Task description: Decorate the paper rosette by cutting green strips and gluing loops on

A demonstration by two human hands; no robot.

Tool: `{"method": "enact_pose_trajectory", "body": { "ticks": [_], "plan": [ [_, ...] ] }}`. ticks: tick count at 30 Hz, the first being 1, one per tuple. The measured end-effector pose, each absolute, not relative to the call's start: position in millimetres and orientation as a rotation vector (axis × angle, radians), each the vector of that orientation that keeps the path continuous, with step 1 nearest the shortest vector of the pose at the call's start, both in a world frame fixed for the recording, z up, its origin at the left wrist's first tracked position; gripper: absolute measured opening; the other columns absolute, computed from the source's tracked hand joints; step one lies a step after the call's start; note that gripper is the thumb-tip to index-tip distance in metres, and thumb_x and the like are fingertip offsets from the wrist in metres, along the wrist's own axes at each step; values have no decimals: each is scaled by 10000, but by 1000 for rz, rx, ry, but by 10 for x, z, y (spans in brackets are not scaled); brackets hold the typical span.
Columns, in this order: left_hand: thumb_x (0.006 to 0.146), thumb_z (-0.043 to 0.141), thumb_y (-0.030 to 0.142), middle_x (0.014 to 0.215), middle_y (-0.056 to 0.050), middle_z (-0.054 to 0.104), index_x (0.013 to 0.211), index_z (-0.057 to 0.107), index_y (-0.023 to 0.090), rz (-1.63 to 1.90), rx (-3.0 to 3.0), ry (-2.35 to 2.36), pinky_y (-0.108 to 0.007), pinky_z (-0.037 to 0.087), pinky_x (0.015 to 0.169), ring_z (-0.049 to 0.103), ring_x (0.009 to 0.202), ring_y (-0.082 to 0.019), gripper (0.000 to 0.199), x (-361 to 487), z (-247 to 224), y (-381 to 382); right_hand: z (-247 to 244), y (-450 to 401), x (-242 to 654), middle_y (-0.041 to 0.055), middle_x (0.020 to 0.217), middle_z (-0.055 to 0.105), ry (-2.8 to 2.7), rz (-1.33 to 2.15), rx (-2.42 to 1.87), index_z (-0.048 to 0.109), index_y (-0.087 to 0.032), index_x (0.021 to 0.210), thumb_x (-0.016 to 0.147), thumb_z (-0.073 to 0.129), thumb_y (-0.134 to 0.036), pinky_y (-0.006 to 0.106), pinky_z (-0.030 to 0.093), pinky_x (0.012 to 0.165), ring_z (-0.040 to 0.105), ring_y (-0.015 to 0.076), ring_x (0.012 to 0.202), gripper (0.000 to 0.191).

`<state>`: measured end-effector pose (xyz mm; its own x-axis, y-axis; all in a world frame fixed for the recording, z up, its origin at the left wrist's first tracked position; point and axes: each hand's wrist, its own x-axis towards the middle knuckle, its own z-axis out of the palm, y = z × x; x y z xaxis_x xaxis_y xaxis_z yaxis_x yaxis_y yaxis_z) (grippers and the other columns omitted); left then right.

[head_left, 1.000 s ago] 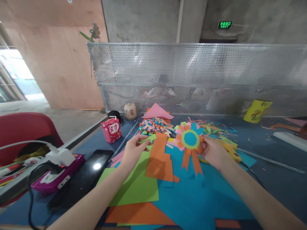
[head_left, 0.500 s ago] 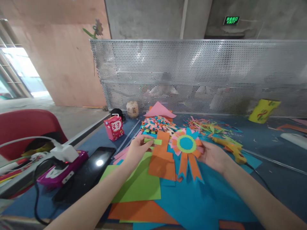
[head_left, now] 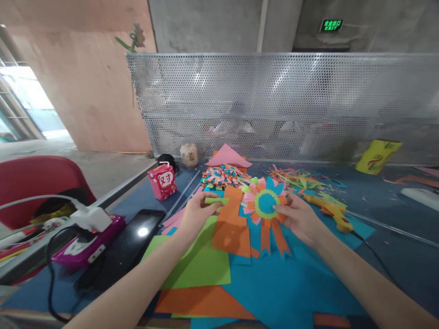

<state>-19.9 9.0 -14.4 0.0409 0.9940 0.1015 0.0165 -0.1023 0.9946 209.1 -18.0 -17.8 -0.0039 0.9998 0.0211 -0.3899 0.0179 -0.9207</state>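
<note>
on the bench (head_left: pixel 411 269), the blue sheet (head_left: pixel 274 292) lies below the rosette (head_left: pixel 267 204), whose right edge the right hand (head_left: pixel 302 219) grasps in its fingers; squeezing hard could crease the petals. right of the rosette, the glue gun (head_left: pixel 331 210), if hot, might burn a straying wrist. left of the rosette, the green strip (head_left: pixel 222 200), pinched in the left hand's (head_left: pixel 195 214) fingers, could slip or bend from so small a hold

At the left of the worktop (head_left: pixel 137 188), the phone (head_left: pixel 132 242) is placed right of the power strip (head_left: pixel 89 242); the drink carton (head_left: pixel 162 182) is set beyond it. The glue gun (head_left: pixel 331 211) is laid at the right, nearer than the scraps (head_left: pixel 298 179).
</note>
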Motion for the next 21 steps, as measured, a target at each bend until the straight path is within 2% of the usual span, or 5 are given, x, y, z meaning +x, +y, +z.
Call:
{"method": "enact_pose_trajectory", "body": {
  "ticks": [8, 15, 19, 21],
  "plan": [
    [574, 657, 158, 640, 13, 617, 767, 534, 138, 1247, 1232, 972, -214, 468, 553, 584, 555, -96, 230, -43, -79, -99, -141, -259, 2028, -26, 843, 652, -986, 1360, -851, 508, -245, 945, 540, 728, -145, 274, 518, 682, 624, 147, 759, 471],
    [562, 715, 225, 796, -41, 650, 780, 532, 143, 1169, 1038, 842, -235, 468, 600, 613, 624, -120, 296, 17, -145, -160, -130, -303, 1966, -39, 841, 645, -982, 1342, -909, 515, -263, 912, 527, 737, -158, 244, 510, 662, 619, 124, 711, 457],
    [554, 722, 208, 740, -31, 654, 757, 531, 143, 1172, 969, 813, -248, 472, 616, 603, 595, -111, 286, 23, -126, -179, -148, -306, 1955, -58, 834, 631, -930, 1344, -969, 515, -276, 930, 484, 755, -139, 218, 508, 617, 604, 97, 642, 525],
    [547, 726, 196, 736, -25, 655, 745, 528, 145, 1174, 941, 796, -260, 480, 628, 600, 593, -110, 284, 26, -115, -188, -162, -305, 1956, -58, 827, 628, -943, 1352, -979, 525, -276, 928, 501, 748, -149, 207, 506, 603, 599, 91, 633, 498]
  ]
}}
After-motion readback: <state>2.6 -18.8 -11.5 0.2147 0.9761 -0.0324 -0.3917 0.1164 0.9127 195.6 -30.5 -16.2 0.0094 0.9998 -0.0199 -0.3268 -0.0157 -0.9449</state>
